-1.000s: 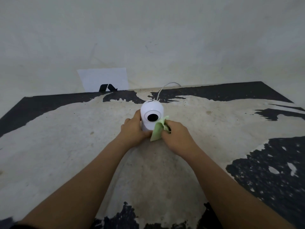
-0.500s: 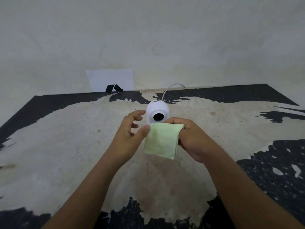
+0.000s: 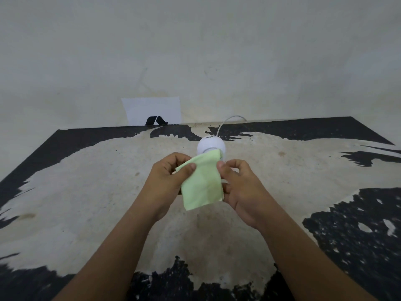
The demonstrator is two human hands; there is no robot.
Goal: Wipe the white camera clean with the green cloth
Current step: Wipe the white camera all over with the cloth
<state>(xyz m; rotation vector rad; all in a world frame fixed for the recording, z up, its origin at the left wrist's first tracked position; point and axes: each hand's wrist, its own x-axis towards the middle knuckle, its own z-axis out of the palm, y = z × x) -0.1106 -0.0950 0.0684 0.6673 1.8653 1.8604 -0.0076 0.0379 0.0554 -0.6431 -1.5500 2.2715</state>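
The round white camera (image 3: pixel 210 144) stands on the worn table (image 3: pixel 86 192), its white cable (image 3: pixel 227 120) running back to the wall. A pale green cloth (image 3: pixel 201 183) hangs spread out in front of it and hides its lens and base. My left hand (image 3: pixel 169 177) pinches the cloth's upper left edge. My right hand (image 3: pixel 240 187) pinches its right edge. Both hands hold the cloth just in front of the camera; neither hand touches the camera.
A white paper sheet (image 3: pixel 152 110) with a black mark leans on the wall at the table's back edge. The table top is pale with black patches (image 3: pixel 358 235) at the right, left and front. A plain wall (image 3: pixel 195 51) rises close behind.
My left hand has let go of the camera and taken the cloth's left edge. The cloth went from bunched beside the camera to spread out in front of it, held by both hands.
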